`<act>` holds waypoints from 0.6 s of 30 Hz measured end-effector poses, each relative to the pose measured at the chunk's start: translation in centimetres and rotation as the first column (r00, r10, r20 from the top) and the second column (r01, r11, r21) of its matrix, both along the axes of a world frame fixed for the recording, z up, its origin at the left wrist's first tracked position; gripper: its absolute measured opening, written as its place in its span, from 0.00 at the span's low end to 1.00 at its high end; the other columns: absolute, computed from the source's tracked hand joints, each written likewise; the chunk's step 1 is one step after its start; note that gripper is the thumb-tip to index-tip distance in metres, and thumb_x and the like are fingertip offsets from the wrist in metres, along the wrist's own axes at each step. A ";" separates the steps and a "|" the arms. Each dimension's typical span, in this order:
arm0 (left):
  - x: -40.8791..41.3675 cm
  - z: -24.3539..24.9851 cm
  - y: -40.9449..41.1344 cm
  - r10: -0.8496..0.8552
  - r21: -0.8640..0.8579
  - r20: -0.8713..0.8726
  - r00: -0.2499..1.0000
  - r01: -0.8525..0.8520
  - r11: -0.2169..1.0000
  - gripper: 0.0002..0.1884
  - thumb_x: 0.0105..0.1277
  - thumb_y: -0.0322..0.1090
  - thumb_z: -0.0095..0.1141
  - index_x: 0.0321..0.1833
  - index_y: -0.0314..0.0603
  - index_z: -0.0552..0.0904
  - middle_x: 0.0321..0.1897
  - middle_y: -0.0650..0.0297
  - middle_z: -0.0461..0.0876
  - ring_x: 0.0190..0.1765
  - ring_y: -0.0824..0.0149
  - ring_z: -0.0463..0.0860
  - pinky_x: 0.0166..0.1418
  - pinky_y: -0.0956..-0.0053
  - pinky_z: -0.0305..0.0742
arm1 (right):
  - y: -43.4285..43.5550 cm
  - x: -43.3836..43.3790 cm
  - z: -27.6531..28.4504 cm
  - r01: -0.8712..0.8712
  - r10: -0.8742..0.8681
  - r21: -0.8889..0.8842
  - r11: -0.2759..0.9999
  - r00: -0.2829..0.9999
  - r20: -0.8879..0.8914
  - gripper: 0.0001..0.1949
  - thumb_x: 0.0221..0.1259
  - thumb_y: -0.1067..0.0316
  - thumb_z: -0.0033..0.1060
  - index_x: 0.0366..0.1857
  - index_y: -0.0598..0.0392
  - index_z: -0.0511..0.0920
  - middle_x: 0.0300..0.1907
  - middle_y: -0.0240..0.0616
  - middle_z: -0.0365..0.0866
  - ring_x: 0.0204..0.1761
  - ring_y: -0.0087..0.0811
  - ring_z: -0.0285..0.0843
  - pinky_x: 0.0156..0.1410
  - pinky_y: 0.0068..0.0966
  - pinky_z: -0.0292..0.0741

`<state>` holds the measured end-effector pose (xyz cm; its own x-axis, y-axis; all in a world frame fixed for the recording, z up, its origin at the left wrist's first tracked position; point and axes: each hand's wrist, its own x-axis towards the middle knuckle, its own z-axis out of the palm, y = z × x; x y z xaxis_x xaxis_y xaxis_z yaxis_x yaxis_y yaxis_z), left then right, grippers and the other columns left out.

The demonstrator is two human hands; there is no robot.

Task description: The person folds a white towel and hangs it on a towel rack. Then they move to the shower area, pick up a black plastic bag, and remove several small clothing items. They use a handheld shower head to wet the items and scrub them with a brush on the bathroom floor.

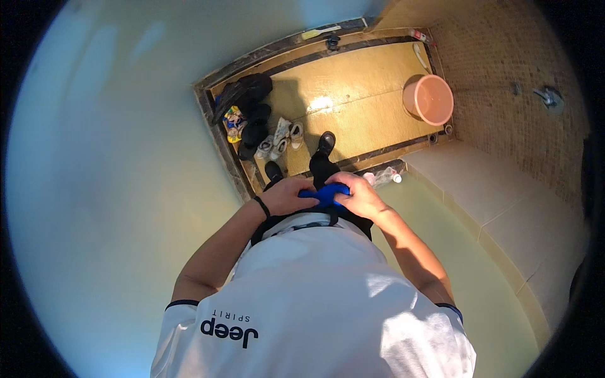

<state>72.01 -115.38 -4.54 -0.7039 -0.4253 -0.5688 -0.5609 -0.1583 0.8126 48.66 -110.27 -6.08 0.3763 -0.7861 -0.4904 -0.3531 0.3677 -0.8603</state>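
A bunched piece of blue cloth (326, 194) is held in front of my waist, between my two hands. My left hand (288, 196), with a black band at the wrist, pinches one end of it. The other end is in my right hand (358, 194), between thumb and fingers. Part of the cloth is hidden by the fingers. Below it, my legs in black trousers end in black shoes (326, 143) on the yellowish ribbed floor (354, 113).
Left of my feet lie several pale shoes (282, 141), dark bundles (255, 123) and a colourful packet (233, 124). A pink bucket (434, 100) stands ahead right, near a wall tap (549, 98). A clear plastic bottle (385, 177) lies on the ledge. A long-handled brush (320, 32) rests on the far edge.
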 end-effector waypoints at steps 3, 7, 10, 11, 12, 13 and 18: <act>2.6 -0.7 1.4 0.141 -0.061 -0.142 0.980 -0.150 0.987 0.13 0.58 0.38 0.65 0.37 0.37 0.77 0.40 0.54 0.80 0.47 0.58 0.80 0.52 0.68 0.75 | -1.2 1.6 0.6 -0.055 0.057 0.079 0.995 0.998 -0.026 0.20 0.48 0.73 0.67 0.50 0.57 0.78 0.46 0.46 0.82 0.49 0.42 0.82 0.56 0.32 0.77; 6.7 0.2 2.1 0.284 0.189 -0.046 0.958 -0.271 0.944 0.16 0.55 0.35 0.65 0.43 0.39 0.75 0.39 0.61 0.77 0.46 0.66 0.77 0.53 0.71 0.73 | -3.2 4.6 0.4 -0.211 0.212 0.024 0.977 0.969 -0.125 0.27 0.47 0.64 0.76 0.53 0.57 0.77 0.49 0.47 0.81 0.51 0.42 0.81 0.57 0.33 0.77; 11.5 -1.3 5.4 0.512 0.214 -0.080 0.855 -0.487 0.847 0.17 0.55 0.33 0.65 0.45 0.41 0.74 0.39 0.64 0.76 0.46 0.68 0.76 0.54 0.72 0.73 | -4.2 8.3 1.1 -0.343 0.341 0.014 0.939 0.927 -0.153 0.34 0.45 0.53 0.79 0.57 0.58 0.74 0.53 0.50 0.79 0.53 0.44 0.80 0.58 0.34 0.76; 13.4 -1.9 6.7 0.599 0.233 -0.105 0.794 -0.566 0.791 0.17 0.55 0.33 0.65 0.45 0.41 0.74 0.39 0.65 0.76 0.46 0.68 0.76 0.54 0.72 0.73 | -4.1 9.9 0.9 -0.390 0.390 0.024 0.920 0.911 -0.133 0.35 0.47 0.50 0.77 0.58 0.58 0.74 0.54 0.50 0.78 0.55 0.45 0.78 0.61 0.34 0.74; 15.1 -1.9 7.6 0.621 0.152 -0.029 0.784 -0.610 0.777 0.17 0.55 0.31 0.63 0.46 0.43 0.74 0.40 0.65 0.77 0.47 0.70 0.76 0.54 0.72 0.72 | -4.2 11.5 1.4 -0.415 0.413 0.013 0.910 0.902 -0.125 0.35 0.49 0.48 0.76 0.59 0.58 0.74 0.54 0.50 0.78 0.57 0.45 0.77 0.62 0.34 0.73; 16.5 -1.8 8.6 0.686 0.152 -0.042 0.727 -0.674 0.723 0.17 0.55 0.31 0.63 0.46 0.43 0.74 0.41 0.65 0.77 0.47 0.70 0.76 0.54 0.72 0.72 | -4.2 13.2 1.9 -0.438 0.435 0.002 0.899 0.893 -0.114 0.36 0.50 0.45 0.74 0.59 0.58 0.74 0.54 0.51 0.78 0.58 0.45 0.76 0.64 0.34 0.72; 22.0 -1.6 13.7 0.837 0.119 -0.043 0.546 -0.829 0.547 0.19 0.57 0.25 0.55 0.54 0.40 0.76 0.47 0.62 0.80 0.52 0.67 0.78 0.58 0.71 0.73 | -1.8 20.1 -0.2 -0.458 0.454 -0.023 0.889 0.886 -0.099 0.27 0.61 0.47 0.64 0.55 0.60 0.77 0.55 0.53 0.78 0.58 0.48 0.75 0.64 0.36 0.71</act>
<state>94.05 -101.65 -6.11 -0.1015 -0.8050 -0.5846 -0.0751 -0.5797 0.8113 68.73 -112.10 -6.26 0.6553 -0.5601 -0.5068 -0.5477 0.1099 -0.8295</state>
